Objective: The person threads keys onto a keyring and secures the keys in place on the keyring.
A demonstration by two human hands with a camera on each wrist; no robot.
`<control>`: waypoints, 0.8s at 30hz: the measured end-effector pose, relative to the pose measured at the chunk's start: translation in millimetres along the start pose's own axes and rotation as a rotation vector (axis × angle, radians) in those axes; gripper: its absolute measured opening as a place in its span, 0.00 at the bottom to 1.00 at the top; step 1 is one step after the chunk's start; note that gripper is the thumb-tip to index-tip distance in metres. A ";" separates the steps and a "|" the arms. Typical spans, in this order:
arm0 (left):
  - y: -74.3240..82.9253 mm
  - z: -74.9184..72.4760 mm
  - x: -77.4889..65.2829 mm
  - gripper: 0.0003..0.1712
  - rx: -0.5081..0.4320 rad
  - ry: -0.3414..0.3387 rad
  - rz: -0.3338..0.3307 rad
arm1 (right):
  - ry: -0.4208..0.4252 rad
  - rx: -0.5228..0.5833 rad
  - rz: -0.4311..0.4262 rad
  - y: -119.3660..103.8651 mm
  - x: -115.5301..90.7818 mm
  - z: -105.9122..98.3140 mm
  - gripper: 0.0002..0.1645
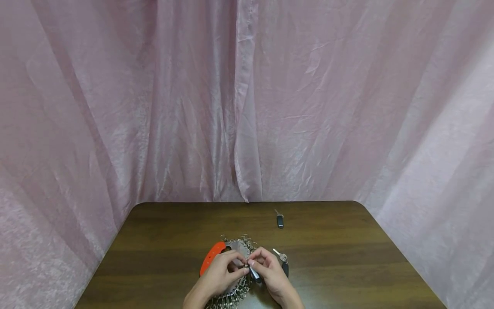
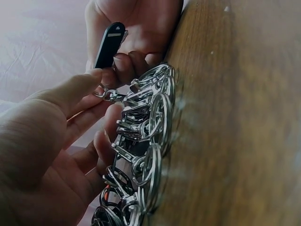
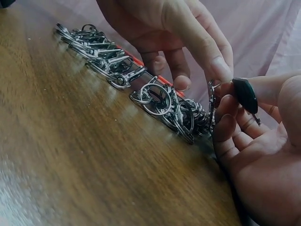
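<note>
In the head view my left hand [image 1: 221, 271] and right hand [image 1: 273, 277] meet above a bunch of metal split rings and clasps [image 1: 243, 288] around a grey plate [image 1: 237, 245] with an orange edge [image 1: 212, 256]. Thumb and finger of the left hand [image 2: 42, 136] pinch a small metal ring [image 2: 100, 92] linked to one clasp [image 2: 113, 95]. Between its fingertips the right hand [image 3: 263, 155] pinches a dark key tag [image 3: 244, 95], right beside the left fingertips. Whether the tag is joined to the ring is hidden by the fingers.
A key with a dark tag [image 1: 280, 221] lies farther back on the wooden table [image 1: 339, 249]. Another key [image 1: 283, 257] with a dark tag lies just beyond the right hand. Pink curtains [image 1: 308, 107] hang behind the table.
</note>
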State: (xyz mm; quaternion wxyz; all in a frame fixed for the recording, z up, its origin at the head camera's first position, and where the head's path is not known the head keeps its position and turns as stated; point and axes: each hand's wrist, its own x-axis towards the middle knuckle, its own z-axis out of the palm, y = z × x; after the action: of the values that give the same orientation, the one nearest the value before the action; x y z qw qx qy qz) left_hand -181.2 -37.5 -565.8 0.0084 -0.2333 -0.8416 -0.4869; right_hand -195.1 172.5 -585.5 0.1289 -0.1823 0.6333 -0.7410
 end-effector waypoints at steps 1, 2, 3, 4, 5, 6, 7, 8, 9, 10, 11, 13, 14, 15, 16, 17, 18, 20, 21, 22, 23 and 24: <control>-0.5 0.1 0.1 0.08 -0.002 0.000 0.001 | -0.001 0.001 -0.001 0.3 0.1 -0.5 0.19; -0.9 0.2 0.1 0.08 -0.004 0.000 0.001 | -0.003 0.003 -0.002 0.7 0.1 -0.9 0.19; -1.5 0.3 0.2 0.08 -0.009 0.001 -0.003 | -0.005 0.005 -0.003 0.9 0.0 -1.4 0.19; -2.2 0.5 0.4 0.08 -0.016 0.002 -0.007 | -0.009 0.009 -0.003 1.0 -0.2 -2.0 0.19; -2.8 0.7 0.6 0.08 -0.027 0.001 -0.015 | -0.011 0.013 -0.002 0.9 -0.4 -2.4 0.20; -3.2 0.8 0.7 0.08 -0.038 0.003 -0.023 | -0.014 0.018 0.000 0.7 -0.6 -2.7 0.20; -3.6 1.0 0.9 0.09 -0.051 0.005 -0.027 | -0.014 0.022 0.002 0.5 -0.8 -3.0 0.21; -3.8 1.1 1.2 0.09 -0.061 0.007 -0.036 | -0.013 0.026 0.007 0.2 -0.9 -3.3 0.21; -4.0 1.2 1.6 0.09 -0.068 0.009 -0.041 | -0.012 0.030 0.010 -0.3 -1.0 -3.5 0.21; -4.3 1.3 1.4 0.09 -0.070 0.011 -0.048 | -0.009 0.034 0.014 -0.4 -1.0 -3.2 0.22; -4.7 1.5 1.2 0.09 -0.071 0.014 -0.048 | -0.005 0.039 0.016 -0.4 -0.9 -2.9 0.22; -4.1 1.5 1.6 0.10 -0.067 0.017 -0.053 | -0.003 0.046 0.018 -1.0 -0.6 -2.7 0.22; -3.1 1.2 2.0 0.10 -0.063 0.016 -0.059 | -0.004 0.050 0.017 -1.6 -0.5 -2.6 0.22; -2.6 1.2 2.4 0.10 -0.058 0.015 -0.062 | -0.008 0.052 0.014 -2.2 -0.5 -2.6 0.22; -2.1 1.2 2.8 0.10 -0.057 0.011 -0.069 | -0.011 0.054 0.012 -2.5 -0.4 -2.7 0.21; -1.4 1.0 2.9 0.10 -0.056 0.009 -0.074 | -0.017 0.056 0.010 -2.8 -0.6 -2.7 0.21; -0.6 0.8 3.1 0.10 -0.056 0.005 -0.084 | -0.020 0.058 0.010 -3.0 -0.8 -2.8 0.20; 0.2 0.9 2.7 0.10 -0.057 -0.001 -0.094 | -0.026 0.063 0.005 -3.6 -1.4 -2.9 0.18; 0.5 1.0 2.3 0.10 -0.058 -0.002 -0.097 | -0.025 0.066 0.005 -3.6 -1.8 -2.9 0.17; 0.9 1.1 1.7 0.10 -0.061 -0.003 -0.101 | -0.022 0.069 0.007 -3.3 -2.2 -2.8 0.17; 1.2 1.3 1.0 0.10 -0.061 -0.004 -0.103 | -0.017 0.073 0.009 -3.2 -2.7 -2.5 0.17; 1.1 1.6 0.3 0.10 -0.063 -0.004 -0.106 | -0.009 0.075 0.013 -2.6 -3.2 -2.1 0.17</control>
State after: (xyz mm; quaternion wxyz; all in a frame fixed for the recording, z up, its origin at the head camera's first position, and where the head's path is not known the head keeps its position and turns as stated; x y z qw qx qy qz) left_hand -180.7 -35.6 -565.6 -0.0266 -0.1898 -0.8370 -0.5126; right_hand -193.1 176.1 -583.5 0.1430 -0.1766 0.6055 -0.7627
